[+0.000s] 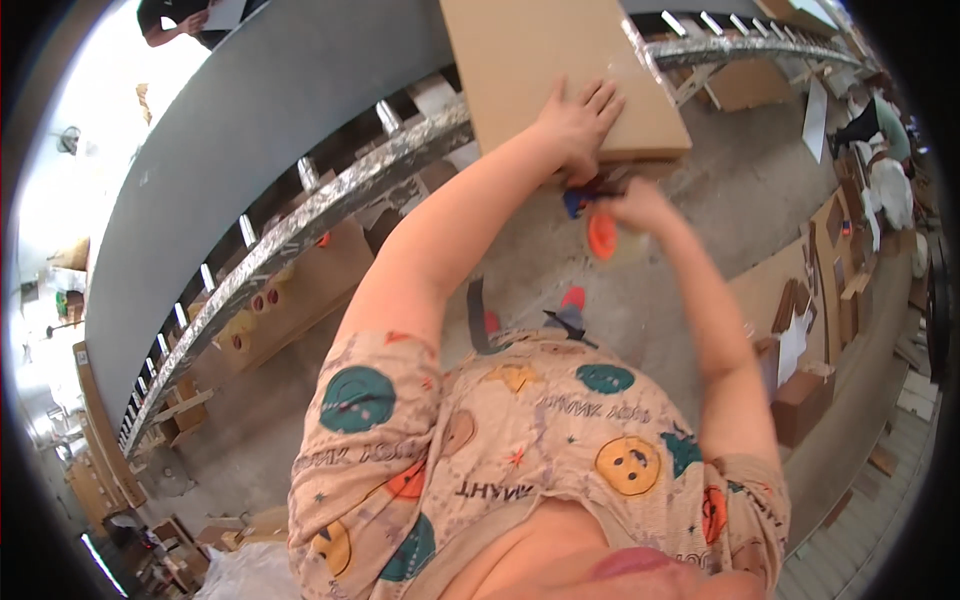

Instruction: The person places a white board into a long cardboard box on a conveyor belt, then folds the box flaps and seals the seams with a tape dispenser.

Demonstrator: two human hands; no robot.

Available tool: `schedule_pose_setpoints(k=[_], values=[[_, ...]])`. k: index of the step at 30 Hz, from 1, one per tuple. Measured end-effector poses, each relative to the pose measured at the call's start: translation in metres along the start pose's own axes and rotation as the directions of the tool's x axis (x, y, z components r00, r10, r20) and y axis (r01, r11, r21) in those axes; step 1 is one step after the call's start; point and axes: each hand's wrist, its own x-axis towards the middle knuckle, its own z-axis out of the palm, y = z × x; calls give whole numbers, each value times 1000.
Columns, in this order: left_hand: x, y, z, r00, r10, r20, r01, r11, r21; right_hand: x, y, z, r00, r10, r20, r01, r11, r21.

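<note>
Two bare hands are brought together at the near end of a carton (pixel 540 50), which is seen at the top centre of the frame. The left hand (pixel 580 125) is laid on the carton's upper face, with its fingers spread and nothing grasped. By the right hand (pixel 640 205), blurred and with its fingers curled, a tool (pixel 601 232) with blue and orange parts is gripped, just below the carton's near edge; whether the carton is touched by it cannot be told. Across the upper left, a grey conveyor (pixel 250 110) is edged by a metal rail (pixel 330 187). At the top left corner, a sheet (pixel 226 14) is held by another person (pixel 180 18). A patterned shirt (pixel 540 425) is shown at the lower centre, while a brown box (pixel 804 405) is set on the floor (pixel 545 250) at the lower right.
</note>
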Motion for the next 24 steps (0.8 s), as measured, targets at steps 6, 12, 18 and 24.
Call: schedule_pose_setpoints(k=[6,12,18,24], values=[[-65,-24,5,929,-336,-158,297,927,-228,-58,136,-34,986,156,67,-125,403,907],[-98,-55,48,398,-893,208,235,-120,-965,-9,159,-142,989,126,74,-64,-78,995],[-92,-66,62,575,-696,430,-201,-630,-750,18,119,-137,943,-287,169,-66,335,940],[-86,-38,70,532,-766,361,-303,-570,-764,-72,125,-47,969,-119,-217,246,352,903]])
